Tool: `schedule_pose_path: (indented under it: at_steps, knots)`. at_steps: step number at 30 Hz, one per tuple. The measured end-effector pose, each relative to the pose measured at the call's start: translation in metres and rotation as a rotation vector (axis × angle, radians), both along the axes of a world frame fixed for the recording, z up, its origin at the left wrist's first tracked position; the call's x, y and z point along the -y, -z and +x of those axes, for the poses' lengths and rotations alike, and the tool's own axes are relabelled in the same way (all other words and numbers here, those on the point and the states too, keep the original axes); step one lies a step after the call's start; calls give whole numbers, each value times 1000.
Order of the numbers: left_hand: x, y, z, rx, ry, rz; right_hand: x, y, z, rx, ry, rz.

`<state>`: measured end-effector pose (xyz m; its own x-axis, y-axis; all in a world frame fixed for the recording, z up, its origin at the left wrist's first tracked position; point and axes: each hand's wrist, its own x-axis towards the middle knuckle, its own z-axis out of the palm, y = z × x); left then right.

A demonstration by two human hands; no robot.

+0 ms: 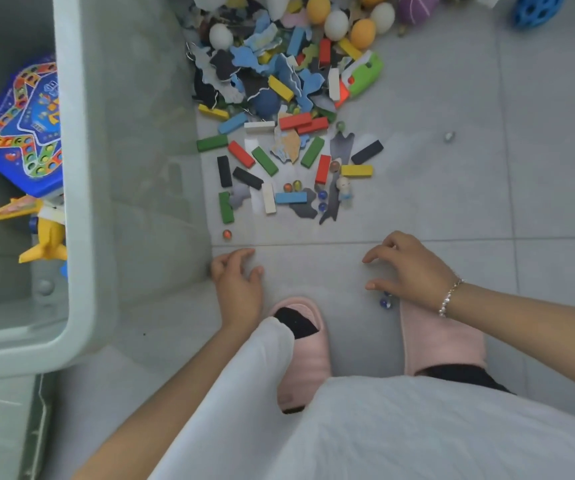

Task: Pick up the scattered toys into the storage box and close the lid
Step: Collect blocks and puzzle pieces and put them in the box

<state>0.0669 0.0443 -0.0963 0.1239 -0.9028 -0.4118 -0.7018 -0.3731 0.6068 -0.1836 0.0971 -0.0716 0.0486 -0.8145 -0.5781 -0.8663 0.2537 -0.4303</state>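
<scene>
A pale green storage box (81,202) stands open at the left, holding a blue game board (26,126) and a yellow toy plane (45,237). Scattered toys lie on the grey tile floor ahead: coloured wooden blocks (265,161), foam puzzle pieces (261,64), marbles (293,186), orange and white balls (348,22), a green toy gun (362,76). My left hand (239,285) hovers beside the box's near corner, fingers loosely curled, holding nothing. My right hand (412,271) hovers over the floor, fingers spread and curved, just above blue marbles (385,302).
My two feet in pink slippers (308,355) stand on the tiles below my hands. A blue holed ball (535,10) and a purple toy (417,6) lie at the far top right. A lone marble (448,136) sits apart on the right tiles.
</scene>
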Motion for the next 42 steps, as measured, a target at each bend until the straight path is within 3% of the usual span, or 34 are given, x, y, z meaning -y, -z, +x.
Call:
schedule_pose_path:
  at_steps: [5,8,13,18,23,26,42]
  knots:
    - [14,-3,-7,65,22,-148,-7,-2,-8,38,-12,14]
    - [32,0,-15,127,66,-134,-7,2,-3,59,-28,40]
    - [52,8,-16,67,44,-154,-9,8,-2,104,16,70]
    - [54,6,-13,76,19,-152,-10,7,-10,121,-64,99]
    - [37,8,-7,89,74,-157,-12,5,-14,-5,-316,82]
    - [32,11,-6,107,58,-183,-13,12,-11,-38,-351,63]
    - [22,8,-11,53,22,-76,-10,28,-6,194,205,-50]
